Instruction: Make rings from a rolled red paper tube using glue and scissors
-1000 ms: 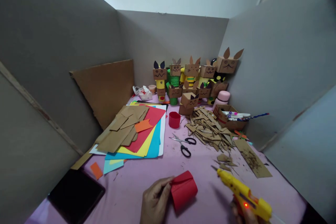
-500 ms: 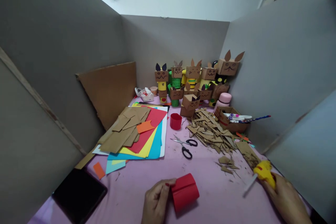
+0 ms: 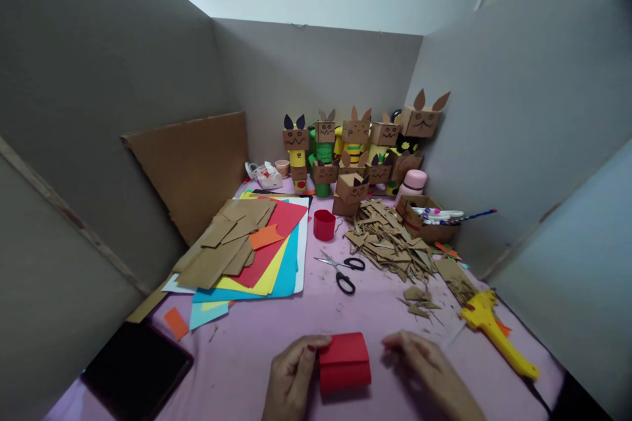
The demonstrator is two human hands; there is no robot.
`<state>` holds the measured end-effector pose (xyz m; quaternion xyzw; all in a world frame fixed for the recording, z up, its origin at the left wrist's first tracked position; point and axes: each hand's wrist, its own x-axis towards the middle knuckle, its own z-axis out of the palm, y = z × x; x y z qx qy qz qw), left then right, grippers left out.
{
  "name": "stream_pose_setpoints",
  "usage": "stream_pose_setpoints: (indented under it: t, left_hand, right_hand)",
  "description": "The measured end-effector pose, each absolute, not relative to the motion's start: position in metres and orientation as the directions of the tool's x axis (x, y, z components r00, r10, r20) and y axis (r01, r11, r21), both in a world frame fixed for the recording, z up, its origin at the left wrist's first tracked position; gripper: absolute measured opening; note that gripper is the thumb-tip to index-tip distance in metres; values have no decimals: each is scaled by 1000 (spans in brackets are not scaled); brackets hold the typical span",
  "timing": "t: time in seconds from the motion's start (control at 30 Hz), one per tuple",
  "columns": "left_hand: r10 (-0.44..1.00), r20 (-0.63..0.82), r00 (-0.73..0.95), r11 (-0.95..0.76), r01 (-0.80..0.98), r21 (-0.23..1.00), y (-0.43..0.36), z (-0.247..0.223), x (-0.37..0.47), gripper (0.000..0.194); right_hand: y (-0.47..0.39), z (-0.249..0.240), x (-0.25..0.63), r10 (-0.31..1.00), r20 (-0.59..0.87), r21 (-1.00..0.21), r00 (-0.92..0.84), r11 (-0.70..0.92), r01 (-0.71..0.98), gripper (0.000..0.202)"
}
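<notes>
Left hand [image 3: 291, 375] is pressed against the left end of the red paper roll [image 3: 344, 363], fingers closed on its edge, right at the near edge of the pink worktop [image 3: 247, 362]. The roll lies on its side, long axis running left to right between the two hands. Right hand [image 3: 424, 365] hovers just beside its right end, fingers loose and holding nothing, a small gap showing. The yellow glue gun [image 3: 494, 329] lies off to the right, nearer the right hand.
</notes>
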<state>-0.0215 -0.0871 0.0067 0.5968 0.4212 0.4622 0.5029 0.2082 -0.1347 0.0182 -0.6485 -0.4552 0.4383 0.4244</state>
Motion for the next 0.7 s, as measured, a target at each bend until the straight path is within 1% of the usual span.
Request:
stream_pose_setpoints:
  t: [0.07,0.13,0.17,0.2,0.27,0.37,0.43,0.5,0.6,0.7]
  left_hand:
    - [957,118,266,-135,47,990,-89,8,-22,32]
    - [950,118,287,-133,32,991,-90,9,-21,30]
    - [954,117,275,-123,6,992,-90,8,-21,29]
    - [962,102,251,-99,-25,995,-90,7,-20,27]
    - [975,30,220,-18,-60,998,-86,4,-17,27]
    - [956,-72,284,72,10,997,-80,0,-15,34]
    - [940,-83,331,63,72,995,-77,-2,-13,38]
    - [935,-96,340,58,121,991,-76,-4,-13,39]
    - [936,-113,334,53,183,982,-78,-5,-13,40]
    - [940,-98,327,21,231,973,-80,-5,-13,40]
  right_hand:
    - [-123,11,173,953,-300,-954,42,-300,0,50]
    - [-115,2,154,941,-335,-927,50,-320,-196,48]
    - [-113,-2,149,939,-344,-904,27,-323,-281,46]
    - [-111,-5,146,937,-350,-879,14,-323,-350,45]
    - [-110,-7,146,939,-342,-841,-30,-320,-435,43]
    - [-112,-3,148,956,-286,-834,-63,-280,-476,41]
    - [-114,1,147,968,-238,-840,-85,-249,-482,39]
    - [-115,4,146,972,-218,-851,-92,-236,-470,38]
    - [-115,6,143,971,-228,-868,-72,-237,-438,39]
    - [-114,5,142,971,-235,-883,-49,-234,-408,43]
